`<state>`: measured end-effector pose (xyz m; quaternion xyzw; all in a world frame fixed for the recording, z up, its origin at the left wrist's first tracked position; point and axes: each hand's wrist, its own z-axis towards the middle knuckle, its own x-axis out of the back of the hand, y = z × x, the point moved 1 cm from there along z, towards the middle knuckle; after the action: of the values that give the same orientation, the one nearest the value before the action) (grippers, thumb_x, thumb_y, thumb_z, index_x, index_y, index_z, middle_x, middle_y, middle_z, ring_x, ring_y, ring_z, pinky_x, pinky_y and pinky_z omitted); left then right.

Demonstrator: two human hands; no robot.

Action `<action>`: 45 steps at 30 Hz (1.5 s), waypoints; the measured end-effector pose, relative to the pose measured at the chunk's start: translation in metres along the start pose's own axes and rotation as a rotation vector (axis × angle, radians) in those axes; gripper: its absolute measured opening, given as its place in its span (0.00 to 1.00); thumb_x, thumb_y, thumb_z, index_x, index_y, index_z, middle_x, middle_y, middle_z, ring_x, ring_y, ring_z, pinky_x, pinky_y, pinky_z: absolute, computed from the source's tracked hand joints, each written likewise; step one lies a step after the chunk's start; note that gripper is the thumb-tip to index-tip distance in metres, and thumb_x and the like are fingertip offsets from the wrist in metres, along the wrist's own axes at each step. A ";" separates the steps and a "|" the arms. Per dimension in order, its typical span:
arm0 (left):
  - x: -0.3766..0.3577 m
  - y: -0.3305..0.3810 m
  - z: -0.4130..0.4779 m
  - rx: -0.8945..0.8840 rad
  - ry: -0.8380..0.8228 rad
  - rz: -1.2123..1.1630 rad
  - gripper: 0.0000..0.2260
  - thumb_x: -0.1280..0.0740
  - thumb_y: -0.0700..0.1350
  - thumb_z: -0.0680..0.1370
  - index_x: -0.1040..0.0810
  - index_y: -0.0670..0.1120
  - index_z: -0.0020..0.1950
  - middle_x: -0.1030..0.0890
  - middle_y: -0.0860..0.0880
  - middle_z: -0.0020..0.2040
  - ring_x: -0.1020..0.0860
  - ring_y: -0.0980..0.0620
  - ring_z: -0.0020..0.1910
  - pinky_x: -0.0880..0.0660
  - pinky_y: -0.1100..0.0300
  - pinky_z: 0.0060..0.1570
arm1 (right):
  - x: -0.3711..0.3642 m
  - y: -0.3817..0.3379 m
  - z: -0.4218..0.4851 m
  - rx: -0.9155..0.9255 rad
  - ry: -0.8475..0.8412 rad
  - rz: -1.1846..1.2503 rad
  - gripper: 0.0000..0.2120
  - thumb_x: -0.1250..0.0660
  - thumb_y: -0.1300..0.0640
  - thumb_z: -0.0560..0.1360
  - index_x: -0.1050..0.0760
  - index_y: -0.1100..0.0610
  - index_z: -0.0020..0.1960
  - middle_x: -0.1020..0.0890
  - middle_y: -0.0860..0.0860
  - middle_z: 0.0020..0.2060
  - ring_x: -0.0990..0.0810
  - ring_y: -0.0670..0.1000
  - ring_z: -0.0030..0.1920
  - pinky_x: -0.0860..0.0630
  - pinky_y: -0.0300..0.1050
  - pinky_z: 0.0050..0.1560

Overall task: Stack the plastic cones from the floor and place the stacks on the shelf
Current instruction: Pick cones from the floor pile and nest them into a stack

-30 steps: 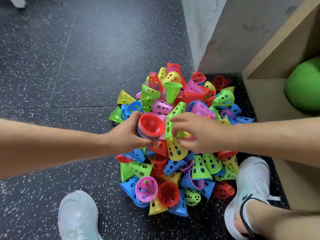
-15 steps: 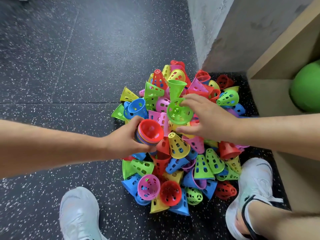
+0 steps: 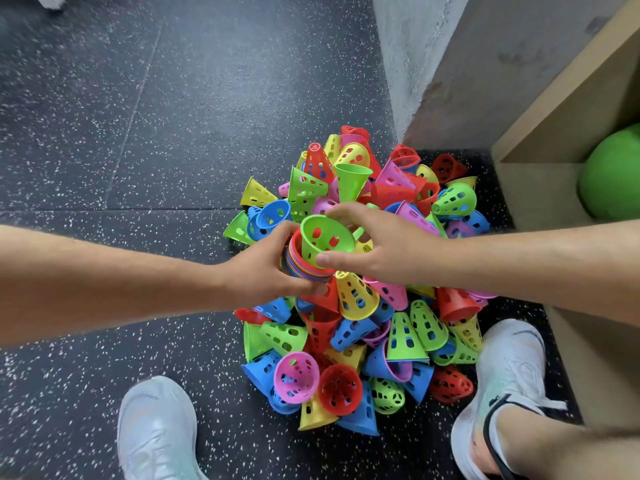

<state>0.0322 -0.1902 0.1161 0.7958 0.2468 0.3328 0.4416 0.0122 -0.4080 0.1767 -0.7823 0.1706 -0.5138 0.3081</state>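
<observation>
Dozens of loose cones (image 3: 356, 303) heap on the floor (image 3: 138, 133), and that heap looks the likeliest trouble: the right shoe (image 3: 509, 368) at its 4 o'clock edge could scatter it. Above its middle the left hand (image 3: 266, 271) grips a short stack (image 3: 301, 268). The right hand (image 3: 388, 247) pinches a green cone (image 3: 323, 237) partly into the stack's mouth, seemingly tilted, so it may jam. At 2 o'clock stands the shelf (image 3: 554, 133), a green ball (image 3: 613, 174) crowding its bay.
</observation>
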 end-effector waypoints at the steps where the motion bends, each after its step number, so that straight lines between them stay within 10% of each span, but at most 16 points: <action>1: 0.001 -0.001 0.000 -0.002 -0.001 0.000 0.33 0.16 0.47 0.69 0.30 0.51 0.68 0.15 0.56 0.57 0.16 0.60 0.56 0.21 0.62 0.55 | -0.003 -0.001 0.002 0.013 -0.027 -0.019 0.36 0.27 0.35 0.70 0.32 0.47 0.73 0.24 0.41 0.65 0.26 0.40 0.62 0.29 0.37 0.63; 5: 0.005 -0.011 -0.003 0.015 0.002 -0.002 0.35 0.15 0.52 0.66 0.30 0.54 0.66 0.15 0.55 0.56 0.16 0.57 0.57 0.20 0.56 0.58 | -0.008 -0.002 0.011 0.067 -0.168 -0.115 0.43 0.28 0.31 0.68 0.37 0.45 0.77 0.32 0.42 0.74 0.35 0.42 0.73 0.36 0.38 0.69; 11: 0.011 -0.025 -0.011 0.050 0.029 -0.004 0.38 0.15 0.59 0.62 0.30 0.53 0.65 0.15 0.55 0.56 0.17 0.60 0.55 0.22 0.62 0.56 | -0.008 0.016 0.042 0.197 -0.105 -0.375 0.22 0.35 0.46 0.80 0.29 0.51 0.71 0.26 0.50 0.67 0.30 0.50 0.68 0.34 0.46 0.70; 17: 0.016 -0.039 -0.017 0.100 0.026 0.021 0.35 0.15 0.50 0.67 0.31 0.54 0.66 0.16 0.56 0.56 0.16 0.60 0.53 0.18 0.62 0.43 | -0.027 0.019 0.060 0.376 -0.278 -0.889 0.34 0.32 0.34 0.72 0.32 0.44 0.74 0.34 0.55 0.74 0.31 0.58 0.69 0.32 0.51 0.67; 21: 0.017 -0.043 -0.017 0.097 0.030 0.045 0.37 0.15 0.52 0.66 0.31 0.55 0.68 0.16 0.57 0.57 0.16 0.60 0.56 0.16 0.54 0.51 | -0.040 0.018 0.066 0.308 -0.360 -0.968 0.39 0.33 0.29 0.70 0.35 0.44 0.75 0.39 0.55 0.75 0.32 0.60 0.68 0.31 0.53 0.67; 26: 0.018 -0.042 -0.016 0.114 0.029 0.041 0.36 0.15 0.51 0.65 0.31 0.57 0.67 0.16 0.56 0.55 0.15 0.56 0.53 0.14 0.47 0.44 | -0.041 0.015 0.071 0.175 -0.388 -0.783 0.33 0.30 0.36 0.72 0.32 0.46 0.73 0.33 0.54 0.69 0.27 0.59 0.65 0.25 0.57 0.61; 32: 0.018 -0.036 -0.013 0.108 0.030 0.073 0.34 0.15 0.49 0.67 0.31 0.54 0.66 0.17 0.55 0.55 0.17 0.63 0.47 0.22 0.68 0.38 | -0.029 0.018 0.065 0.137 -0.222 -0.649 0.32 0.31 0.39 0.73 0.32 0.46 0.74 0.31 0.54 0.67 0.30 0.58 0.67 0.30 0.53 0.67; 40: 0.017 -0.033 -0.004 0.109 0.046 0.035 0.33 0.15 0.50 0.66 0.29 0.53 0.63 0.15 0.55 0.55 0.17 0.59 0.54 0.21 0.60 0.57 | 0.021 0.018 0.049 -0.116 -0.005 -0.082 0.30 0.25 0.38 0.70 0.30 0.36 0.70 0.31 0.48 0.62 0.25 0.46 0.59 0.32 0.39 0.59; 45: 0.016 -0.020 0.003 0.093 0.075 0.019 0.33 0.15 0.48 0.66 0.29 0.52 0.65 0.14 0.53 0.56 0.16 0.57 0.55 0.21 0.58 0.60 | 0.026 0.013 0.048 -0.125 0.058 0.418 0.30 0.19 0.40 0.64 0.24 0.41 0.63 0.19 0.53 0.56 0.18 0.51 0.55 0.24 0.48 0.62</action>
<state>0.0432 -0.1711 0.1021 0.8049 0.2709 0.3545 0.3914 0.0670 -0.4186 0.1732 -0.7322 0.3694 -0.4496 0.3540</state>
